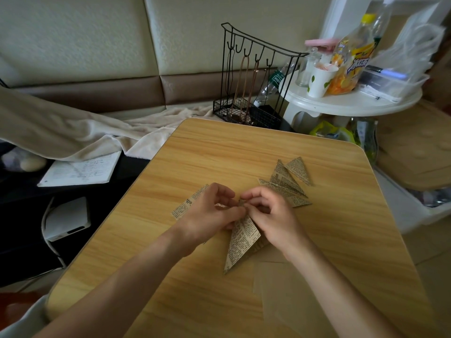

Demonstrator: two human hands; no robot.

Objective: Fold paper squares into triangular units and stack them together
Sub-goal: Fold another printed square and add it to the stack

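Both hands, left [212,211] and right [271,211], pinch top tip of folded paper [242,240]. Align edges, crease firmly. Finished triangles [288,181] beyond right hand.

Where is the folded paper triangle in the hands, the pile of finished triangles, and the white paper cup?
folded paper triangle [242,240]: head view, printed face below the fingers.
pile of finished triangles [284,180]: head view, middle triangle.
white paper cup [318,81]: head view, its side.
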